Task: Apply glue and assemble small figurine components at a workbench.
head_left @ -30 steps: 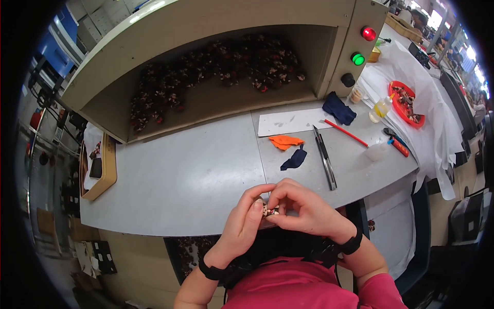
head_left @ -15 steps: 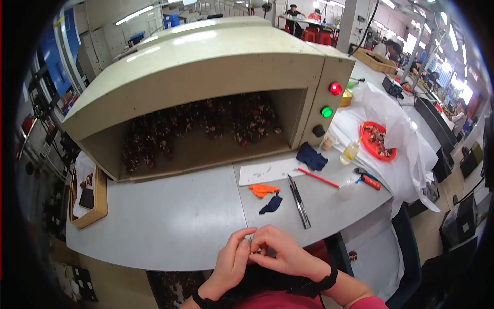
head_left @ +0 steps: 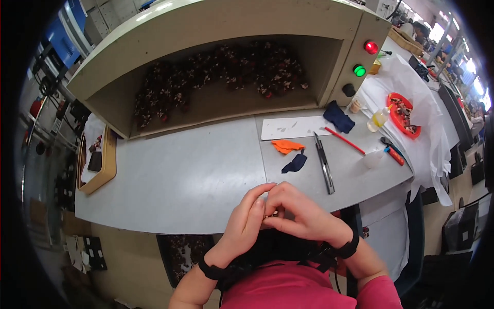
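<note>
At the near edge of the table, my left hand (head_left: 246, 220) and my right hand (head_left: 298, 213) meet with fingertips together. A small dark-and-white piece (head_left: 272, 214) peeks out between them, mostly covered by the fingers; its kind is too small to make out. The right thumb and forefinger pinch at it, while the left fingers are bent around its other side. Ahead of the hands lie a navy cloth scrap (head_left: 294, 162), an orange cloth scrap (head_left: 287, 146) and metal tweezers (head_left: 324, 165).
A cream machine (head_left: 216, 26) with an open chamber holds many small dark-and-white pieces (head_left: 226, 67). At left stands a tan box (head_left: 105, 170). Rightward are a white strip (head_left: 293, 127), a red stick (head_left: 346, 140), a navy cloth (head_left: 338, 117), a bottle (head_left: 378, 119) and a red tray (head_left: 418, 133).
The view has tilted downward, so the machine and table sit higher in the picture. My hands stay together around the small piece, with little change in their grip.
</note>
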`<state>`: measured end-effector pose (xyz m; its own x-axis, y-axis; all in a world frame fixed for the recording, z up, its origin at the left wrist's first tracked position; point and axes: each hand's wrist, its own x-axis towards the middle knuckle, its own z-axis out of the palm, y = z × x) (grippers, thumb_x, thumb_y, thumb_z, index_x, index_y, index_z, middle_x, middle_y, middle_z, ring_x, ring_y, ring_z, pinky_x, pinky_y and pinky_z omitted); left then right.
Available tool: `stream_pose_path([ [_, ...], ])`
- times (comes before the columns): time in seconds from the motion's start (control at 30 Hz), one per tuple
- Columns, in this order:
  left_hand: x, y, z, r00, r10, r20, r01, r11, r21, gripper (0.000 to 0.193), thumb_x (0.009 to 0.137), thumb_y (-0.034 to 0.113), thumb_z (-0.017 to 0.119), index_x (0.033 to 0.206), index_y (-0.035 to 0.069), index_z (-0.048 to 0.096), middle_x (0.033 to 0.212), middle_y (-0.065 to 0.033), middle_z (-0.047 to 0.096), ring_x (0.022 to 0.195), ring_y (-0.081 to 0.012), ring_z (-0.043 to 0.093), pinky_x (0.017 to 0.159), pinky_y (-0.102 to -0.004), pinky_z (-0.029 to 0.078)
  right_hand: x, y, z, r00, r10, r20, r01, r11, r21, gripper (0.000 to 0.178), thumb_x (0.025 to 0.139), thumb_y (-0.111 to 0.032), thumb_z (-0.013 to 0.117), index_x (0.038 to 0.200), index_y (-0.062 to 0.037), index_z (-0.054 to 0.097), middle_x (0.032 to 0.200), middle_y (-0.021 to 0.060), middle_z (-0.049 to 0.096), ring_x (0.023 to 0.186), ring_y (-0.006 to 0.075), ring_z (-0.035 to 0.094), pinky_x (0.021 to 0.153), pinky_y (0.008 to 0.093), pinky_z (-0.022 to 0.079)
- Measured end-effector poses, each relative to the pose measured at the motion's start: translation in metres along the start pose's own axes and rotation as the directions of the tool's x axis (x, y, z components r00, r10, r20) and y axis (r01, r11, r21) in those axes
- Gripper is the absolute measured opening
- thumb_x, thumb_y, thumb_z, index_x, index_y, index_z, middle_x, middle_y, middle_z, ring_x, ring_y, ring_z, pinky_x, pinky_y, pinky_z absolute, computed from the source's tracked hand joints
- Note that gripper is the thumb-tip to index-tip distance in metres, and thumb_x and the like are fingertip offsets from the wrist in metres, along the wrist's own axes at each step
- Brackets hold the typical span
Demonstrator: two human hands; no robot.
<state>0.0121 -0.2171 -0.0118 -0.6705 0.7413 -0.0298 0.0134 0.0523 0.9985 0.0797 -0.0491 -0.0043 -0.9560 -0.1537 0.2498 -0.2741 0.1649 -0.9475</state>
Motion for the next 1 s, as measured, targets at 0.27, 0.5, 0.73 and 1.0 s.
stream_pose_path([
  [0.27, -0.01, -0.014, 0.001, 0.994, 0.088, -0.062, -0.09, 0.995, -0.039, 0.042, 0.106, 0.027, 0.033, 0.138, 0.001, 0.04, 0.09, -0.0027, 0.056, 0.084, -0.0078, 0.055, 0.076, -0.0235, 0.049, -0.008, -0.005, 0.021, 0.973, -0.129, -0.19, 0.034, 0.899, -0.438, 0.017, 0.086, -0.006, 0.067, 0.1, -0.0041, 0.057, 0.099, 0.0071, 0.049, 0.08, 0.0163, 0.054, 0.07, 0.0272, 0.049],
  [0.5, -0.015, -0.013, 0.001, 0.99, 0.127, -0.057, -0.126, 0.992, 0.01, 0.043, 0.106, 0.026, 0.034, 0.141, 0.001, 0.038, 0.082, -0.001, 0.053, 0.078, -0.0076, 0.052, 0.071, -0.0234, 0.047, -0.008, -0.01, 0.022, 0.984, 0.059, -0.165, -0.086, 0.984, -0.159, 0.016, 0.086, -0.007, 0.069, 0.098, -0.0052, 0.059, 0.1, 0.0075, 0.051, 0.08, 0.016, 0.055, 0.072, 0.026, 0.048],
  [0.73, -0.009, -0.01, 0.0, 0.997, 0.075, -0.017, -0.075, 0.996, -0.037, 0.042, 0.105, 0.023, 0.034, 0.141, 0.001, 0.038, 0.083, -0.0027, 0.055, 0.079, -0.0094, 0.056, 0.072, -0.0252, 0.048, -0.007, -0.001, 0.009, 0.997, 0.035, -0.067, -0.044, 0.989, -0.144, 0.018, 0.083, -0.006, 0.071, 0.097, -0.0056, 0.06, 0.101, 0.007, 0.051, 0.089, 0.0179, 0.053, 0.075, 0.0276, 0.047],
  [1.0, -0.007, -0.002, 0.002, 0.998, 0.043, -0.049, -0.046, 0.998, -0.048, 0.043, 0.105, 0.025, 0.032, 0.139, 0.002, 0.042, 0.077, 0.0034, 0.046, 0.07, -0.0045, 0.043, 0.065, -0.0199, 0.039, -0.005, -0.004, 0.008, 0.997, 0.043, -0.061, -0.049, 0.994, -0.097, 0.017, 0.085, -0.006, 0.07, 0.098, -0.0039, 0.06, 0.099, 0.0079, 0.052, 0.087, 0.0179, 0.055, 0.074, 0.0274, 0.049],
])
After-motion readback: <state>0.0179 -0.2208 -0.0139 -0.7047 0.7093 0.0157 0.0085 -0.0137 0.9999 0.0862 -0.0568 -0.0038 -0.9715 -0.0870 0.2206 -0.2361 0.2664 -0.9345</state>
